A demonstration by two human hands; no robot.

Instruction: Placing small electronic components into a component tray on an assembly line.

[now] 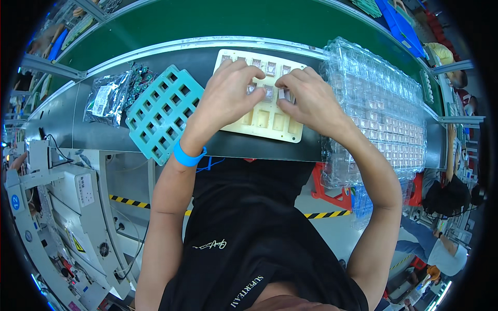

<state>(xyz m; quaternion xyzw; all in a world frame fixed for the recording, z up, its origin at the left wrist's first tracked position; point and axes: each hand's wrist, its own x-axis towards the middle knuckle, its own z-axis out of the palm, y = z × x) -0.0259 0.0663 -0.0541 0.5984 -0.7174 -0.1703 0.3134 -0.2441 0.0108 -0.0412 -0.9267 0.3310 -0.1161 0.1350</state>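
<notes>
A cream pocketed tray (244, 130) lies on the bench in front of me. Small pinkish-clear square parts (271, 69) sit in its back and middle pockets, while several front pockets hold nothing. My left hand (228, 93) reaches over the tray's left side, thumb and index finger closed on a small square part in the middle row. My right hand (311, 98) pinches another small square part (284, 94) at the tray's right side. A blue wrist band (188, 155) circles my left wrist. My fingers partly hide both parts and the pockets beneath.
Left of the tray lies a teal pocketed tray (165, 110), beside a silver bag (106, 101) and a heap of small wired boards (139, 80). To the right stand stacked clear plastic trays (373, 83), partly filled with small parts. A green conveyor belt (207, 20) runs behind the bench.
</notes>
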